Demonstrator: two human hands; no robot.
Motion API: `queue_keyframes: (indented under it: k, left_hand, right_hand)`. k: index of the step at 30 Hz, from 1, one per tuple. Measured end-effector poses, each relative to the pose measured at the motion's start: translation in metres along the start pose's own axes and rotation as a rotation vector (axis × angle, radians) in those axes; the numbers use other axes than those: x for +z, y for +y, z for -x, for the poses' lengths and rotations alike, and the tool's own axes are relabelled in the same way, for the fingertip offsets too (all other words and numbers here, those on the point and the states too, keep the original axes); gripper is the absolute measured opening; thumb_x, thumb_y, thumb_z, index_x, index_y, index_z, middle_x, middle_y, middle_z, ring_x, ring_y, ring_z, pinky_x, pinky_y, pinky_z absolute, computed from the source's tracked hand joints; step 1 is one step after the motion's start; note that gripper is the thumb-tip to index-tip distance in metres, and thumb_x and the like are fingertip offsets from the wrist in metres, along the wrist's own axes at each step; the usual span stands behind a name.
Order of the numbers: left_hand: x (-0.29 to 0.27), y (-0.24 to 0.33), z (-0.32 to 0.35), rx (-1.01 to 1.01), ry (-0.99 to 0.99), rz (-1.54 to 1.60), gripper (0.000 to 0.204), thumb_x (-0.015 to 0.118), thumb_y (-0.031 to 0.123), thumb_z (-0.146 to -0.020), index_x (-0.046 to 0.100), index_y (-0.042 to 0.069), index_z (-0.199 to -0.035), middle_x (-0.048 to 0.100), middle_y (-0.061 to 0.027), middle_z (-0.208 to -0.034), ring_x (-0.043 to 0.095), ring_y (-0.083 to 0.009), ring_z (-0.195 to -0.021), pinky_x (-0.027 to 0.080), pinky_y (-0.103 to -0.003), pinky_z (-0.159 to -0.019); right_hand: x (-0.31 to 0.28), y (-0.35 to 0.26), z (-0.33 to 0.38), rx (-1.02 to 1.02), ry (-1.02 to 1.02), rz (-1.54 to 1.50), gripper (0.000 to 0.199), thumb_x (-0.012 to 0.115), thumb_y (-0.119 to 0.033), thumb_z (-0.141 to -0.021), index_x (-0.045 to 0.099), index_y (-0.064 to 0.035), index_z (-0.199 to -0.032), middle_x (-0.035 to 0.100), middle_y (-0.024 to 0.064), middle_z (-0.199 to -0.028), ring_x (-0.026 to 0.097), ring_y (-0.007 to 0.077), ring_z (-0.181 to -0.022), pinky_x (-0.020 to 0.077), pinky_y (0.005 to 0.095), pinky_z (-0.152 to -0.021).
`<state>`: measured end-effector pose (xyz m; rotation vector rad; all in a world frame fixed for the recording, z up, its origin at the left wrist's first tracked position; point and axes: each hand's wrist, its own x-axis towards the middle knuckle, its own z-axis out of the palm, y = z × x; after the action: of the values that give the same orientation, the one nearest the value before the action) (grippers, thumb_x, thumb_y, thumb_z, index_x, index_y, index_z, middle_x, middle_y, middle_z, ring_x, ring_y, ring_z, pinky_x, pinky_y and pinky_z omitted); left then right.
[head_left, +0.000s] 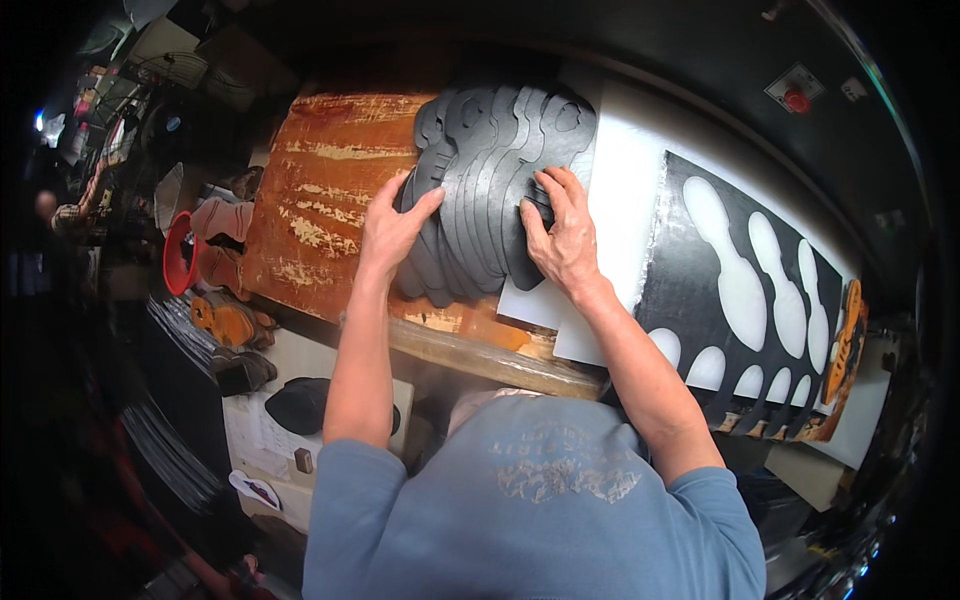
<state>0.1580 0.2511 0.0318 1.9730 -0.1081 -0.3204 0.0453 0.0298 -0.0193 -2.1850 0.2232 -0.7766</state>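
A fanned pile of dark grey sole-shaped sheets point(478, 215) lies on the scratched brown board, overlapping in a row. At the pile's left edge, my left hand point(392, 225) rests with its thumb on top of the sheets; its fingers are partly hidden along the edge. From the right, my right hand point(565, 235) grips the sheets at their edge, thumb and fingers bent over the rightmost pieces. Between them, both hands hold the pile from its two sides.
Right of the pile, a white board point(625, 200) carries a black sheet point(690, 270) with sole-shaped cut-outs. An orange cutting die point(846, 340) stands at its far right end. A red button point(796, 101) is on the dark machine above. More dies point(225, 320) and a red ring point(178, 255) sit left of the brown board point(310, 200).
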Motion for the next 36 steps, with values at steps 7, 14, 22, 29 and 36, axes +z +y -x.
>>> queue_keyframes:
  k: [7, 14, 22, 29, 36]
  left_hand:
    - [0.004, 0.047, 0.010, 0.010, -0.183, 0.202, 0.077, 0.090, 0.023, -0.088, 0.053, -0.009, -0.148, 0.069, -0.0184, -0.133, 0.067, -0.0223, -0.118, 0.055, -0.035, -0.104]
    - [0.042, 0.060, 0.035, 0.302, -0.105, -0.174, 0.079, 0.083, 0.031, -0.090, 0.051, -0.007, -0.152, 0.066, -0.0309, -0.139, 0.062, -0.0407, -0.135, 0.048, -0.046, -0.116]
    - [0.048, 0.025, 0.022, 0.398, 0.105, -0.468, 0.083, 0.084, 0.032, -0.091, 0.047, -0.007, -0.154, 0.059, -0.0353, -0.146, 0.060, -0.0396, -0.137, 0.047, -0.048, -0.117]
    - [0.009, 0.019, 0.005, 0.084, -0.245, 0.209, 0.085, 0.087, 0.016, -0.088, 0.044, -0.004, -0.158, 0.065, -0.0176, -0.142, 0.063, -0.0256, -0.131, 0.050, -0.038, -0.114]
    - [0.010, 0.025, 0.006, -0.089, -0.380, 0.515, 0.072, 0.083, 0.008, -0.089, 0.051, -0.001, -0.153, 0.066, -0.0119, -0.140, 0.065, -0.0210, -0.125, 0.053, -0.036, -0.110]
  right_hand:
    - [-0.002, -0.002, -0.002, 0.017, 0.016, -0.073, 0.039, 0.072, -0.011, -0.095, 0.066, 0.0062, -0.130, 0.061, 0.0271, -0.140, 0.058, 0.0478, -0.134, 0.0496, 0.0489, -0.113]
    - [-0.012, -0.004, -0.004, 0.095, 0.020, -0.187, 0.038, 0.068, -0.016, -0.103, 0.065, 0.0042, -0.134, 0.062, 0.0243, -0.140, 0.063, 0.0408, -0.129, 0.0506, 0.0432, -0.111]
    - [-0.005, -0.002, -0.001, 0.039, 0.008, -0.122, 0.037, 0.070, -0.014, -0.101, 0.066, 0.0036, -0.134, 0.062, 0.0232, -0.140, 0.065, 0.0389, -0.127, 0.0513, 0.0404, -0.109]
    - [-0.004, -0.003, -0.001, 0.031, -0.002, -0.061, 0.041, 0.071, -0.011, -0.099, 0.064, 0.0045, -0.136, 0.058, 0.0238, -0.143, 0.062, 0.0400, -0.129, 0.0523, 0.0407, -0.108]
    - [-0.001, -0.004, -0.003, 0.093, -0.007, -0.111, 0.045, 0.068, -0.017, -0.100, 0.062, 0.0069, -0.138, 0.055, 0.0289, -0.146, 0.058, 0.0465, -0.132, 0.0492, 0.0466, -0.112]
